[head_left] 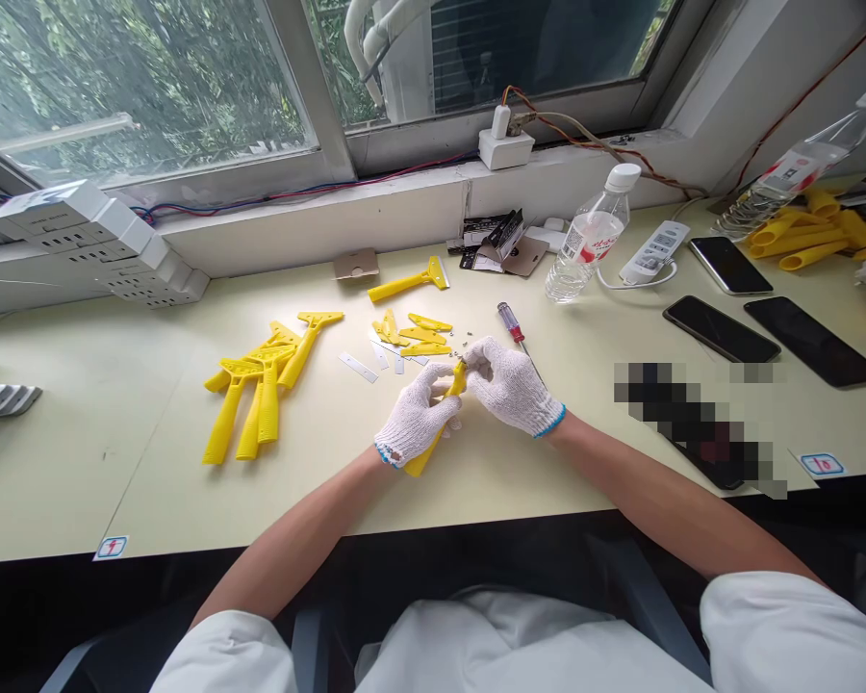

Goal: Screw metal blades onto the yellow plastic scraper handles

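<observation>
Nearby, screwdriver (512, 323) (beside right hand (511, 383))

The yellow scraper (460, 377) is slanting through the left hand (420, 414), its handle end poking out on the near side. Its head is pointing away, meeting the right hand (511, 385), partly hidden by fingers.

My gloved left hand (417, 412) curls in a grip. Just beside it, my right hand (511, 385) arches inward.
</observation>
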Tool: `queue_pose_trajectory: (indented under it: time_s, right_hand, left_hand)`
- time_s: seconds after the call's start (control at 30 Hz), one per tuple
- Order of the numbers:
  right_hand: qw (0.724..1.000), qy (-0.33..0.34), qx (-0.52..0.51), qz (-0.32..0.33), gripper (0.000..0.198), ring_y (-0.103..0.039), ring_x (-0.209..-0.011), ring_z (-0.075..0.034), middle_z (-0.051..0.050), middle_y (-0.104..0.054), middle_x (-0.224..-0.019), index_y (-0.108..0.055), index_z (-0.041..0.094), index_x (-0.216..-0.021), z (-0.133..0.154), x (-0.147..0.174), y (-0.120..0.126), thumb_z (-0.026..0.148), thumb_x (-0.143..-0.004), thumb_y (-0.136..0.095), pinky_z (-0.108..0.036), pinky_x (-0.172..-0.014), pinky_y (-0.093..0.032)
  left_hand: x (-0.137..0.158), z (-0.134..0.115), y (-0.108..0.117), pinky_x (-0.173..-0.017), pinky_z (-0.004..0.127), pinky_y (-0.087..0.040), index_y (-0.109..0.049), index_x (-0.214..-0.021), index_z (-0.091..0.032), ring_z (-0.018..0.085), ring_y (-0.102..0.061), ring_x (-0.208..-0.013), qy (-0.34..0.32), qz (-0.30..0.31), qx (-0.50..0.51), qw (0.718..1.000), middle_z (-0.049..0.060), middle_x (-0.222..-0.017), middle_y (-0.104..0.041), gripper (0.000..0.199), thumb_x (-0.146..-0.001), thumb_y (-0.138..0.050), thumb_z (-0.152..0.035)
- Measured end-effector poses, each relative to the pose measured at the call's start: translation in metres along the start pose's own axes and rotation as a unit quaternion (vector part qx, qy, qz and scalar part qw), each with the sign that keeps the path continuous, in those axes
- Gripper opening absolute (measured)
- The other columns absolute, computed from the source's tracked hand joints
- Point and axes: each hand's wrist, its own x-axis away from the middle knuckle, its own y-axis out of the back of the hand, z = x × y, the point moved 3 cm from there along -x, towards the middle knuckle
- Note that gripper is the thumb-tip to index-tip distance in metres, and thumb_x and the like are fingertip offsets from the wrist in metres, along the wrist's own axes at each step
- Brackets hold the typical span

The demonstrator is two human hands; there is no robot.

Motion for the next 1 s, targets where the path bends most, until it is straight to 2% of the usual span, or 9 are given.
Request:
queue_pose_trajectory:
  time_s: [0.13, 0.27, 0.47, 0.63, 0.77, 1.0]
  right_hand:
    - [0.999, 0.038, 0.002, -0.001, 0.019, -0.062, -0.070, -0.012, 0.000, -0.072, -0.089, -0.066, 0.020, -0.102, 0.004, -0.001, -0.001, 0.007, -0.091, -0.058, -0.024, -0.071, -0.053]
    - [0.998, 0.065, 0.003, -0.018, 0.021, -0.068, -0.079, -0.014, -0.003, -0.075, -0.097, -0.070, 0.019, -0.102, 0.008, -0.001, 0.001, 0.007, -0.097, -0.054, -0.027, -0.078, -0.057]
    - [0.998, 0.056, 0.005, -0.033, 0.021, -0.072, -0.091, -0.018, -0.006, -0.074, -0.101, -0.071, 0.021, -0.104, 0.010, -0.002, 0.005, 0.009, -0.101, -0.054, -0.031, -0.084, -0.059]
    - [0.999, 0.034, -0.009, 0.001, 0.019, -0.072, -0.088, -0.017, -0.005, -0.075, -0.101, -0.072, 0.020, -0.101, 0.008, -0.001, 0.001, 0.011, -0.100, -0.055, -0.031, -0.083, -0.059]
    - [1.000, -0.009, -0.005, -0.002, 0.010, -0.067, -0.073, -0.014, -0.003, -0.075, -0.093, -0.067, 0.020, -0.103, 0.004, 0.000, -0.003, 0.014, -0.097, -0.061, -0.028, -0.073, -0.056]
    - [1.000, 0.004, 0.014, -0.024, 0.006, -0.066, -0.073, -0.013, -0.002, -0.074, -0.092, -0.063, 0.021, -0.103, 0.005, 0.001, -0.001, 0.017, -0.098, -0.064, -0.025, -0.070, -0.055]
  left_hand:
    - [0.000, 0.000, -0.001, -0.056, 0.027, -0.062, -0.060, -0.139, -0.026, 0.016, -0.077, -0.065, 0.002, 0.004, 0.005, 1.000, 0.004, -0.104, -0.080, 0.045, -0.097, -0.074, -0.031]
    - [0.000, -0.004, -0.003, -0.057, 0.027, -0.061, -0.056, -0.138, -0.026, 0.016, -0.076, -0.063, 0.011, 0.027, 0.070, 0.997, 0.001, -0.098, -0.079, 0.049, -0.095, -0.078, -0.033]
    - [-0.001, -0.010, 0.002, -0.054, 0.027, -0.058, -0.050, -0.136, -0.026, 0.016, -0.076, -0.062, 0.026, 0.028, 0.160, 0.986, 0.007, -0.115, -0.081, 0.060, -0.090, -0.086, -0.040]
    - [-0.002, -0.006, 0.002, -0.055, 0.027, -0.059, -0.051, -0.137, -0.026, 0.017, -0.076, -0.062, 0.013, 0.023, 0.142, 0.990, 0.004, -0.105, -0.080, 0.058, -0.092, -0.085, -0.040]
    - [-0.001, -0.004, 0.001, -0.056, 0.028, -0.060, -0.054, -0.140, -0.025, 0.019, -0.077, -0.063, 0.008, 0.027, 0.112, 0.993, 0.001, -0.091, -0.077, 0.054, -0.094, -0.082, -0.037]
    - [-0.001, -0.007, 0.000, -0.057, 0.029, -0.061, -0.058, -0.140, -0.024, 0.017, -0.077, -0.064, -0.005, 0.021, 0.067, 0.998, 0.004, -0.102, -0.079, 0.049, -0.095, -0.076, -0.032]
